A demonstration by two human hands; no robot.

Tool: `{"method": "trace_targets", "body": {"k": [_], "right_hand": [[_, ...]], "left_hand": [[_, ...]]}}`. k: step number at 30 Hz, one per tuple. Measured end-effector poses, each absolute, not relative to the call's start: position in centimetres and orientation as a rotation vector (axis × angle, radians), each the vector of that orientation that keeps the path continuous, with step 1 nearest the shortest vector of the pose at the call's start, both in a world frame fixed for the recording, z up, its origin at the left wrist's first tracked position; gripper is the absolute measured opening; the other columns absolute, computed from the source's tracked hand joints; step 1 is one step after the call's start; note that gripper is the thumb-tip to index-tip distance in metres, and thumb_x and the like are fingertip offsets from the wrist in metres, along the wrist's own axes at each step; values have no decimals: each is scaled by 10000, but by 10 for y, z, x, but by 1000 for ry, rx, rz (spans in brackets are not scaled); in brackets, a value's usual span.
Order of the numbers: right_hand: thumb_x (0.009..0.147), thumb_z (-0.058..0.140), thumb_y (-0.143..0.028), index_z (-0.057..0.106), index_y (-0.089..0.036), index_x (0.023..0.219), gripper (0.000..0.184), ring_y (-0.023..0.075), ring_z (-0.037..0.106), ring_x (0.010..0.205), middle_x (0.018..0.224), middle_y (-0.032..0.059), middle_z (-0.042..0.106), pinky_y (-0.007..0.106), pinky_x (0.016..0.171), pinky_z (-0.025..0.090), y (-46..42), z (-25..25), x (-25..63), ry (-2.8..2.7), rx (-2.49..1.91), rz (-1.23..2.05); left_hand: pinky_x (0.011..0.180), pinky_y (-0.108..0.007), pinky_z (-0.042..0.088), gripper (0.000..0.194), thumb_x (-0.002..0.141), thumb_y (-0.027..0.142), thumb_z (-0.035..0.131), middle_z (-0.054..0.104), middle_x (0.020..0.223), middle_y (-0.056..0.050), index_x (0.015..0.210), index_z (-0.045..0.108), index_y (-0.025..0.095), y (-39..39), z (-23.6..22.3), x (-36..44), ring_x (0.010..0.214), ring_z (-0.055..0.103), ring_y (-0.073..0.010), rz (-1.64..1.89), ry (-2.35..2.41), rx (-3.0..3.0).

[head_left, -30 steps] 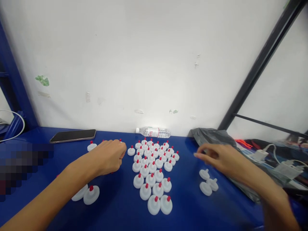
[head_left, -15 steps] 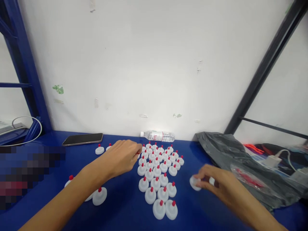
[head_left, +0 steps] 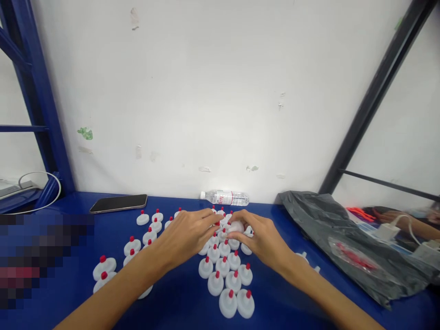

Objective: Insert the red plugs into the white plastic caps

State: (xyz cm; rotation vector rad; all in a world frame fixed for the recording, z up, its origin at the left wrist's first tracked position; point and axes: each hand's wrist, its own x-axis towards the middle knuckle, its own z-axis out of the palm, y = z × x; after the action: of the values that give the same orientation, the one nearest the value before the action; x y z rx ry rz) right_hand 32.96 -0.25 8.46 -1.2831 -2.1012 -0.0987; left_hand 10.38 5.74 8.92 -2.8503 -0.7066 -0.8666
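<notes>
Several white caps with red tips (head_left: 225, 270) stand in tight rows on the blue table (head_left: 178, 307). My right hand (head_left: 263, 238) holds a white cap (head_left: 236, 227) above the far end of the rows, fingers curled round it. My left hand (head_left: 187, 233) meets it there, its fingertips pinched at the cap; what they hold is too small to see. More red-tipped caps (head_left: 137, 240) lie scattered left of my left arm. Two plain white caps (head_left: 302, 256) sit just right of my right wrist.
A black phone (head_left: 118, 202) lies at the back left and a water bottle (head_left: 225, 197) rests on its side against the wall. A grey plastic bag (head_left: 343, 243) with a pouch of red pieces covers the right side. Chargers and another person's arm (head_left: 409, 220) are at the far right.
My right hand picked up a white cap from the right and brought it left to the middle. My left hand moved right to meet it. The view tilted slightly.
</notes>
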Motion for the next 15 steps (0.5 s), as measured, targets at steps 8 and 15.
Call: {"method": "trace_targets", "body": {"k": [8, 15], "right_hand": [[921, 653, -480, 603, -253, 972, 238, 125, 607, 604, 792, -29, 692, 233, 604, 460, -10, 74, 333, -2095, -1262, -80], [922, 659, -470, 616, -236, 962, 241, 124, 597, 579, 723, -31, 673, 228, 566, 432, -8, 67, 332, -2071, -1289, -36]], "left_hand": [[534, -207, 371, 210, 1019, 196, 490, 709, 1010, 7, 1067, 690, 234, 45, 81, 116, 744, 641, -86, -1003, -502, -2970], [515, -205, 366, 211, 984, 141, 531, 697, 984, 14, 1111, 668, 237, 44, 77, 119, 663, 614, -80, -1064, -428, -2932]]}}
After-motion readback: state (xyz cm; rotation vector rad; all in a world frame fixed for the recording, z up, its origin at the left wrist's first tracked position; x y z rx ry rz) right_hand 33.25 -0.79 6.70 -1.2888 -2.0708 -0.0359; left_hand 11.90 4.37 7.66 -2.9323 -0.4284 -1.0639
